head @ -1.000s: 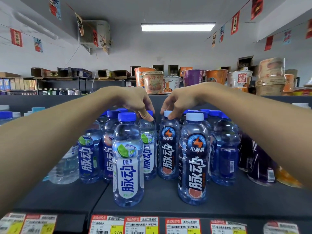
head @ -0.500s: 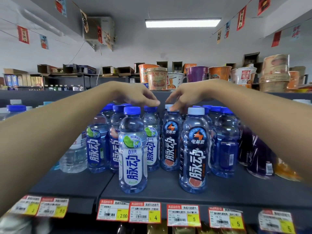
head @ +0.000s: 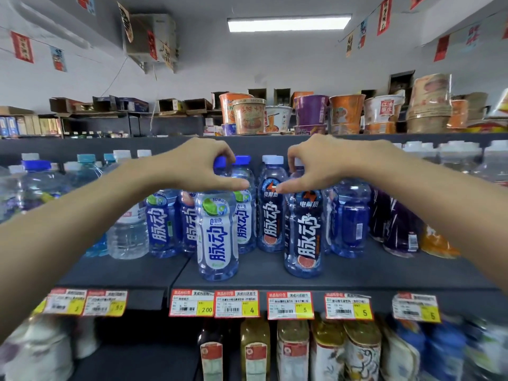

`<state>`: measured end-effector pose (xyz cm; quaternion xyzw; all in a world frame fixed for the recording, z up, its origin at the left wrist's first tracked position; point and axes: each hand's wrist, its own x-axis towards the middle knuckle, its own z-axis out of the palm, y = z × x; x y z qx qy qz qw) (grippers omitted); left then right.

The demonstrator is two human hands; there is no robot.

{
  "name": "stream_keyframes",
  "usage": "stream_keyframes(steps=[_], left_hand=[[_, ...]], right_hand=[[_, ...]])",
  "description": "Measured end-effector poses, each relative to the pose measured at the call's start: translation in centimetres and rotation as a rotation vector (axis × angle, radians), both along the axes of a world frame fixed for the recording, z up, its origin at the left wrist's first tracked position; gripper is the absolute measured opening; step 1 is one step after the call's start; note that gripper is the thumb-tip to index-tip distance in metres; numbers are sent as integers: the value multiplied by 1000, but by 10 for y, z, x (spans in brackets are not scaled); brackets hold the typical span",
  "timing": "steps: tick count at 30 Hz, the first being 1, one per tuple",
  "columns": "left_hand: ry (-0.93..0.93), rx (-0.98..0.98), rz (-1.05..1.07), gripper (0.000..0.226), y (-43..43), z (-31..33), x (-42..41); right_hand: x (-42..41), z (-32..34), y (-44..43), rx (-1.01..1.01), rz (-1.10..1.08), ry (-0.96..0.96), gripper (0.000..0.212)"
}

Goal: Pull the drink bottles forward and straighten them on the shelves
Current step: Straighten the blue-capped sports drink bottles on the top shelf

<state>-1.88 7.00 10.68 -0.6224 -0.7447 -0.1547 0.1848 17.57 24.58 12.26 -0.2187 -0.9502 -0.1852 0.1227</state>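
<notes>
On the dark shelf stand rows of blue drink bottles. A white-labelled, blue-capped bottle stands at the front, left of centre. My left hand is closed over its cap from above. To the right, a dark-labelled bottle also stands forward of its row. My right hand pinches its pale cap. Both bottles are upright with labels facing me. Behind them stand further white-labelled bottles and dark-labelled bottles.
A clear water bottle stands at left and purple bottles at right. Price tags line the shelf edge. Several bottles fill the shelf below. Instant noodle cups sit on the shelf above.
Both hands have come back from the second-row bottles onto the caps of the two front bottles. The view has dropped, so the lower shelf now shows.
</notes>
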Motion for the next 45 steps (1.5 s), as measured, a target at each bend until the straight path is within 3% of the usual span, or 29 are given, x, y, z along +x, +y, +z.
stream_keyframes(steps=[3,6,9,20,33,45], left_hand=[[-54,13,8,70,-4,-6,-6],[-115,72,-63,53,-4,-10,-11],[-136,81,-130,49,-2,-11,-8],[-173,85,-245,60,6,-15,3],[-188,114,-247,64,5,-20,4],[-176,121,-175,66,10,-24,4]], right_hand=[[2,-1,2,-168,45,19,64],[3,-4,2,-226,110,71,56],[1,-7,-6,-270,155,120,56],[-6,-19,-19,-285,245,235,78],[-2,-14,-17,-302,213,118,92],[-1,-24,-17,-316,154,164,101]])
